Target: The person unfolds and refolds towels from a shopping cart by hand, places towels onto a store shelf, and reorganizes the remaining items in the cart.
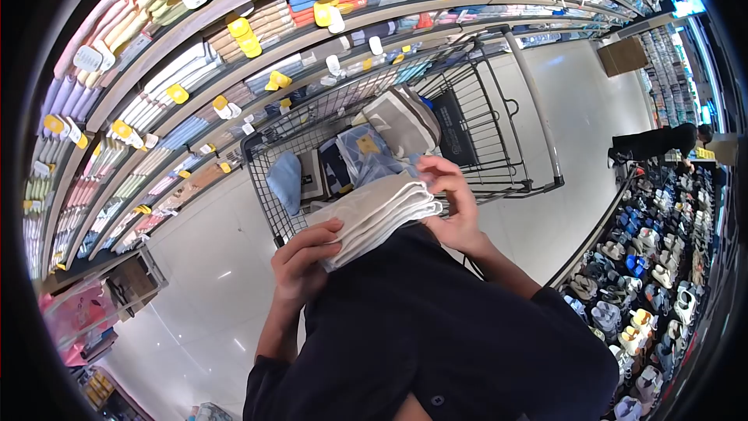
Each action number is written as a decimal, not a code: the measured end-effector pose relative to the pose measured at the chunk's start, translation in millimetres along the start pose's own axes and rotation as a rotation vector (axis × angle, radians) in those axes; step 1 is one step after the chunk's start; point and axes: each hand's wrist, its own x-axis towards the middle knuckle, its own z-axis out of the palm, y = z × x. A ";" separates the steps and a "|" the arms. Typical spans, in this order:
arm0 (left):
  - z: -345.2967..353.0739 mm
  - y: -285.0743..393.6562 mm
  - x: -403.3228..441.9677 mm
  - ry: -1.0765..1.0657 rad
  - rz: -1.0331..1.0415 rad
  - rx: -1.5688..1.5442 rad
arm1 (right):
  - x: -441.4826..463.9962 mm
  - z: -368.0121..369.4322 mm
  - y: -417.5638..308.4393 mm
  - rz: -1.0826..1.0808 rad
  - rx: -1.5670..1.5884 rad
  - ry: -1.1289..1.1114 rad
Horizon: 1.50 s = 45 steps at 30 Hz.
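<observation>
A folded stack of cream and white cloth (pixel 374 214) is held against the front of my dark shirt. My left hand (pixel 302 259) grips its left end, fingers over the top. At the right end, my right hand (pixel 453 206) has its fingers curled around the folded edges. Just beyond the cloth stands a wire shopping cart (pixel 269 206). Inside it lie a blue item (pixel 286 182), a plastic-wrapped light blue package (pixel 365 152), a dark blue folded piece (pixel 335 169) and a beige and white folded textile (pixel 401 125).
Shelves of folded towels (pixel 179 78) with yellow and white tags curve along the left and top. Rows of shoes (pixel 639 288) fill a display at right. A person in dark clothes (pixel 658 143) is beyond it. A brown box (pixel 622 56) is at upper right.
</observation>
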 end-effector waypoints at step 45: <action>-38.7 -92.3 105.9 -0.219 -0.542 -0.232 | 20.0 -81.4 105.8 0.725 1.018 0.027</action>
